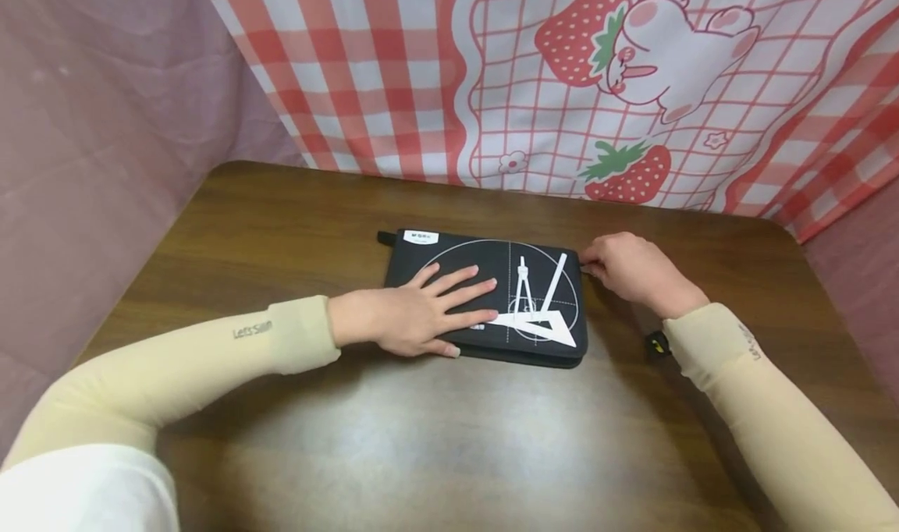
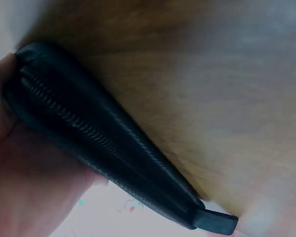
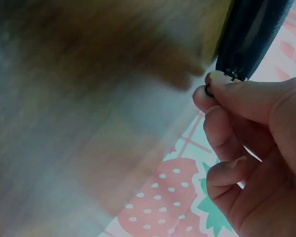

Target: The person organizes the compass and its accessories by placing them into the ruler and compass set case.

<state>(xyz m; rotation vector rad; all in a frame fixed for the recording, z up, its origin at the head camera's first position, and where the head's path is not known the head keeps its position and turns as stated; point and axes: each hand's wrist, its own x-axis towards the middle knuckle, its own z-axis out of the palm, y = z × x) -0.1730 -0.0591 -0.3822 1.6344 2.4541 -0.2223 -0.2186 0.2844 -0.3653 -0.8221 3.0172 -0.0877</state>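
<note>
A black zippered case (image 1: 492, 259) with white compass, ruler and set-square drawings lies flat on the table. My left hand (image 1: 414, 313) rests on its top, palm down with fingers spread. At the case's far right corner, my right hand (image 1: 635, 271) pinches the zipper pull (image 3: 208, 90) between thumb and forefinger, the other fingers curled. The left wrist view shows the zipper teeth (image 2: 84, 126) running along the case's left side, closed as far as I can see, and a short fabric tab (image 2: 217, 221) at its end.
The brown wooden table (image 1: 421, 438) extends around the case. Behind it hangs a red-and-white checked cloth (image 1: 393, 72) with strawberry prints. Pink cloth (image 1: 105, 87) hangs at the left. A dark wrist strap (image 1: 657, 344) shows by the right sleeve.
</note>
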